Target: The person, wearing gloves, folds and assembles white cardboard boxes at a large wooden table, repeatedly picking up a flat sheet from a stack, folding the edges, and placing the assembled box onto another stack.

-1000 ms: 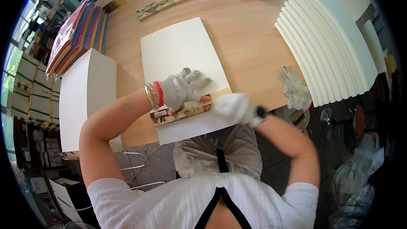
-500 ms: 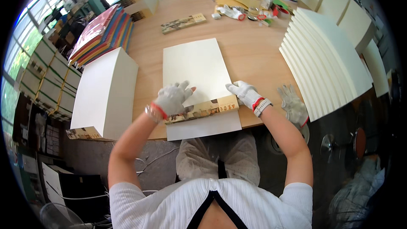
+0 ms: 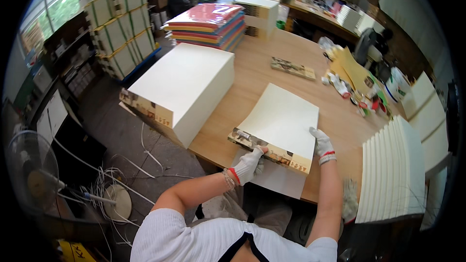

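Note:
A stack of white paper (image 3: 286, 119) lies at the table's front edge, a printed picture strip (image 3: 272, 153) running along its near side. My left hand (image 3: 248, 166), in a white glove with a bare thumb tip, grips that near side, thumb on the strip and fingers lower down. At the right side of the same stack, my gloved right hand (image 3: 322, 144) holds the edge, thumb toward the top sheet; its other fingers are partly hidden. Beneath the stack, a loose white sheet (image 3: 279, 179) sticks out over the table edge.
Left stands a tall white paper block (image 3: 184, 75), with colourful wrapped packs (image 3: 208, 24) behind. Fanned white stacks (image 3: 391, 170) and a spare glove (image 3: 350, 199) are at right. Farther back lie a printed strip piece (image 3: 292, 68), tape rolls and brown paper (image 3: 357, 70). A fan (image 3: 36, 179) stands lower left.
The view has swung left. My left hand has gone from resting on top of the stack to gripping its near edge; my right hand has shifted farther up the right side.

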The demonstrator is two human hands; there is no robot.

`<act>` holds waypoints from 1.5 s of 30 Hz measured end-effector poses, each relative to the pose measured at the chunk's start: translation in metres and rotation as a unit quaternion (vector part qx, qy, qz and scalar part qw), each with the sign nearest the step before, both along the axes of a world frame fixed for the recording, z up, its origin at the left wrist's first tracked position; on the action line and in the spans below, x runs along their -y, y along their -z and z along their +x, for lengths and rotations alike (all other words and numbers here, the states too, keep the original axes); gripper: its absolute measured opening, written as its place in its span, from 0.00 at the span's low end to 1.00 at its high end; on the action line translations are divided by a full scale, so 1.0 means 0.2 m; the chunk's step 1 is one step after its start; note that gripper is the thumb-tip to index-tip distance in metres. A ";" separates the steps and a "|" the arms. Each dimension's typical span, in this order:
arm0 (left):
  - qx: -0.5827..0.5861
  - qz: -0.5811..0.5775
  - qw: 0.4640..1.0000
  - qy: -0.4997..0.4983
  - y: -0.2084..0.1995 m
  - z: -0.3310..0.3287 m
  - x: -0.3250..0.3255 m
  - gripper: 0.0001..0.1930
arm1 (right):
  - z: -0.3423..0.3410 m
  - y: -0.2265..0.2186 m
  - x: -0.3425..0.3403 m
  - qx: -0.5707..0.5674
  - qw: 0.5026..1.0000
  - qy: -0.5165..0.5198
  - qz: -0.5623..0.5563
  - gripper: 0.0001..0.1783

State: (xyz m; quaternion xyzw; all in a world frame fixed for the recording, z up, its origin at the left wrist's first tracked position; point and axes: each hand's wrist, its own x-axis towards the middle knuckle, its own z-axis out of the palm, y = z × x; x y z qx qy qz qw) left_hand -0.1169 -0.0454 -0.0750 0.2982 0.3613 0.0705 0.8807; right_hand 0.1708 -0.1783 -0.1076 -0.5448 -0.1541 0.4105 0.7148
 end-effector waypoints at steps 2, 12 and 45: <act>-0.004 0.104 0.994 -0.013 -0.02 -0.06 -0.08 0.14 | -0.07 -0.01 -0.08 0.053 0.997 0.021 0.043 0.21; 0.149 0.540 0.782 -0.274 -0.50 -0.75 -0.50 0.38 | -0.72 -0.50 -0.71 0.171 0.950 -0.069 0.252 0.25; 0.075 0.474 0.647 -0.592 -0.04 -1.11 -1.67 0.16 | -0.36 -0.29 -2.23 0.180 0.953 0.125 0.209 0.32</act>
